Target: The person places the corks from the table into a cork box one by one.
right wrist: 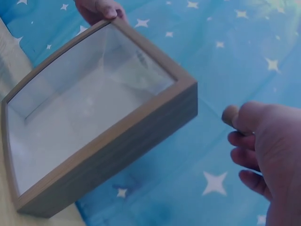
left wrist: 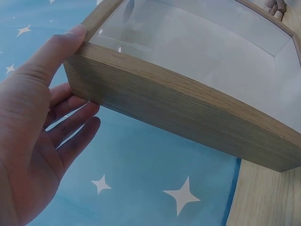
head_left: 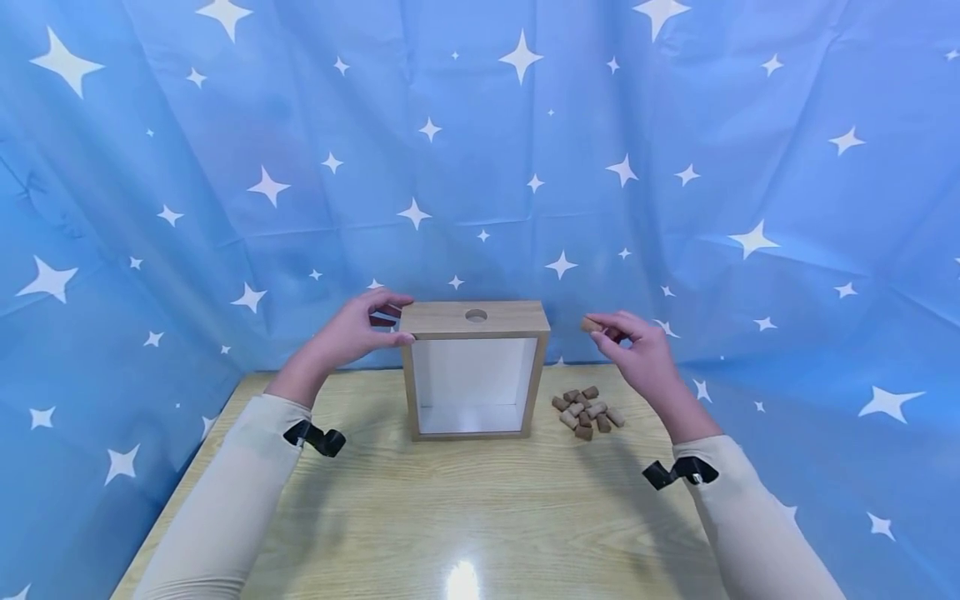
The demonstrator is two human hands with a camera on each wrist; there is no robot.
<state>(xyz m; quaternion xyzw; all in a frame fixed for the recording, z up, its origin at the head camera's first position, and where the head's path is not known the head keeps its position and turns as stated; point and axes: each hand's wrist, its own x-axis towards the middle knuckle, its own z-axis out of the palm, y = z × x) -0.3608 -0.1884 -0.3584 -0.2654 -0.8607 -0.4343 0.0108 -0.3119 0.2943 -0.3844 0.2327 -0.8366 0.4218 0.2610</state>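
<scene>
A wooden shadow box (head_left: 475, 319) with a clear front and a round hole in its top stands upright on the table. My left hand (head_left: 360, 329) grips its upper left corner; in the left wrist view the thumb (left wrist: 70, 40) lies on the front edge and the other fingers reach behind. To the right of the box, my right hand (head_left: 633, 342) is raised and pinches a cork (head_left: 591, 325) between thumb and fingertips. This cork (right wrist: 230, 115) shows just beyond the fingertips in the right wrist view, apart from the box. Below that hand lies a pile of corks (head_left: 585, 410).
The light wood table (head_left: 420, 508) runs back to a blue curtain (head_left: 480, 167) with white stars, close behind the box. Black straps (head_left: 315, 437) with small mounts sit on both wrists.
</scene>
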